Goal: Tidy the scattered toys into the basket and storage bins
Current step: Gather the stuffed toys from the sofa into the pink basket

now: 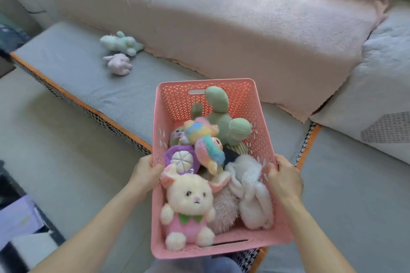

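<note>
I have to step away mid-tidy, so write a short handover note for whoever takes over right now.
Left hand grips the left rim of the pink basket; right hand grips the right rim.
Done: the basket holds many plush toys, among them a cream bunny, a green cactus plush and a rainbow plush.
Left: a mint plush and a lilac plush lie on the grey cushion, apart from the basket. Put both in.

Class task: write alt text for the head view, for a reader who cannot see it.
Both hands, left and right, grip the side rims of a pink basket filled with plush toys. Two small plush toys, mint and lilac, lie on the grey sofa seat beyond.
</note>
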`<act>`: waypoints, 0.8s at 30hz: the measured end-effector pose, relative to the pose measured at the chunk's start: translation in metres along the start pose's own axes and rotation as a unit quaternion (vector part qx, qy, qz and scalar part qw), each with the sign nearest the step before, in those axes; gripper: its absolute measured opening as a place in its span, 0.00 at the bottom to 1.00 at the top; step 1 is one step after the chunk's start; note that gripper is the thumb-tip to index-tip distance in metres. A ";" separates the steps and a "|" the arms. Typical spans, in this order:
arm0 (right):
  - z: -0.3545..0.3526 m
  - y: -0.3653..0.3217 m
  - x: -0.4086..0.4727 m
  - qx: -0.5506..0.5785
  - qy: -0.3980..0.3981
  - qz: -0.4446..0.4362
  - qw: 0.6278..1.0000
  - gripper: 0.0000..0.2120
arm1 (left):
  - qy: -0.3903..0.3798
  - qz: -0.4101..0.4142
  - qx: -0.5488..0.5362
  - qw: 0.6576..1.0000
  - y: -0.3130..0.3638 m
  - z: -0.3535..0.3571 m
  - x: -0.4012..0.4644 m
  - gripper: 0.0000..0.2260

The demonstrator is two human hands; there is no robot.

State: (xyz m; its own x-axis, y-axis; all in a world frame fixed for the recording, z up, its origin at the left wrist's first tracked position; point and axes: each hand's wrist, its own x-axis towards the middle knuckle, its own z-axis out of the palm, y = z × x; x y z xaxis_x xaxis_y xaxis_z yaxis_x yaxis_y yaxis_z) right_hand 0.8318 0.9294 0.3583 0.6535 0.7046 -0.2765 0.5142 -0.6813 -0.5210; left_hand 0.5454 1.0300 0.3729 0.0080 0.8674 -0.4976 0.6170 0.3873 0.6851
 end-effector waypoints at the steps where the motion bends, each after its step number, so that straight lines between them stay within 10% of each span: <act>1: 0.002 -0.002 -0.006 -0.002 -0.001 -0.008 1.000 0.07 | 0.006 -0.002 -0.003 1.000 0.000 -0.003 -0.007 0.14; 19: 0.090 -0.233 0.011 -0.004 -0.091 -0.175 0.980 0.07 | 0.184 -0.101 -0.294 0.933 -0.067 -0.160 0.038 0.09; 24: 0.159 -0.325 -0.006 -0.067 0.018 -0.155 0.986 0.26 | 0.258 -0.164 -0.343 0.888 -0.100 -0.231 0.109 0.07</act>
State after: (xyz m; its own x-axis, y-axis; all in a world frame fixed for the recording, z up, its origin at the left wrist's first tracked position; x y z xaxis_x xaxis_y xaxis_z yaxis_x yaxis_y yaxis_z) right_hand 0.5730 1.1781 0.4006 0.4719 0.8770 -0.0902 0.7590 -0.4562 -0.4646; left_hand 0.3026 1.1575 0.3730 -0.5543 0.6324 -0.5411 -0.1055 0.5915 0.7994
